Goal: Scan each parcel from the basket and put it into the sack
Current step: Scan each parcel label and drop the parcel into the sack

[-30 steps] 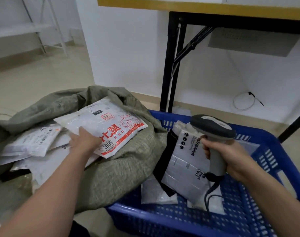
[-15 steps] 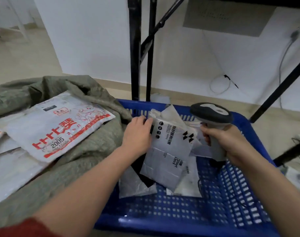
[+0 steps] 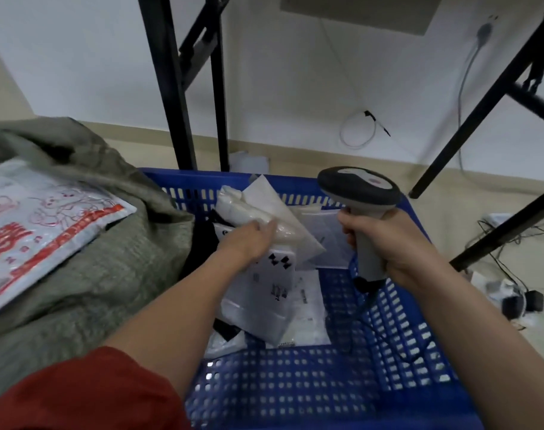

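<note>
I see the blue slatted basket (image 3: 295, 383) holding a loose heap of white mailer parcels (image 3: 264, 305) in its far left part, with a crumpled translucent pouch (image 3: 249, 209) on top. Beside its left wall slumps the grey-green woven sack (image 3: 109, 274), with a red-printed parcel (image 3: 47, 225) lying flat on it. The grey handheld scanner (image 3: 360, 187) stands upright over the basket's right side.

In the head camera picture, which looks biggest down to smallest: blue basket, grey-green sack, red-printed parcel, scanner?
1. blue basket
2. grey-green sack, cut off by the frame, so its rank against the basket is unsure
3. red-printed parcel, also cut off
4. scanner
</note>
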